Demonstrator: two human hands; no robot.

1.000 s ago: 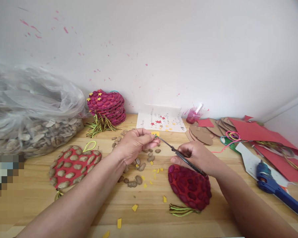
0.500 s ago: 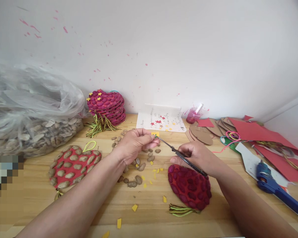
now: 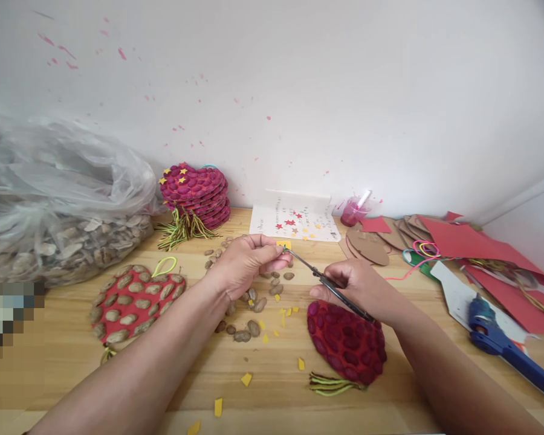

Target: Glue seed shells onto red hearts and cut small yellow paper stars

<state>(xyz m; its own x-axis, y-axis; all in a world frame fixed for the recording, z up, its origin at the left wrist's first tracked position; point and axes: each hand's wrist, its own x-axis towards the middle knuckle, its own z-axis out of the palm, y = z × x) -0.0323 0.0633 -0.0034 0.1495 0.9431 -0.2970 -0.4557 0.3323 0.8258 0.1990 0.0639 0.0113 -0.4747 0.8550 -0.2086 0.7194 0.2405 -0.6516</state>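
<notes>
Between the thumb and fingers of my left hand (image 3: 254,257) is a small piece of yellow paper (image 3: 284,244), with a tiny green spot near its edge. My right hand (image 3: 351,284) grips a pair of scissors (image 3: 329,281), whose thin tips reach the yellow paper. Under the right hand lies a heart-shaped piece (image 3: 344,344) covered in purple-painted peanut shells, with a yarn tassel. Left of my left forearm is a red heart (image 3: 138,302) with unpainted peanut shells and a yellow loop. Loose peanut shells (image 3: 252,328) and yellow scraps (image 3: 246,379) are scattered between my forearms.
A clear bag of peanut shells (image 3: 68,241) stands at left, beside stacked purple hearts (image 3: 199,193). Behind my hands, a paper sheet (image 3: 272,223) carries small stars. At right are a cup of pink paint (image 3: 352,212), cardboard pieces (image 3: 367,244), red sheets (image 3: 466,235) and a blue glue gun (image 3: 494,335).
Both hands stay almost in place, with the scissor tips still at the yellow paper. The scissors' handle end has shifted slightly left, and the whole view has moved a little.
</notes>
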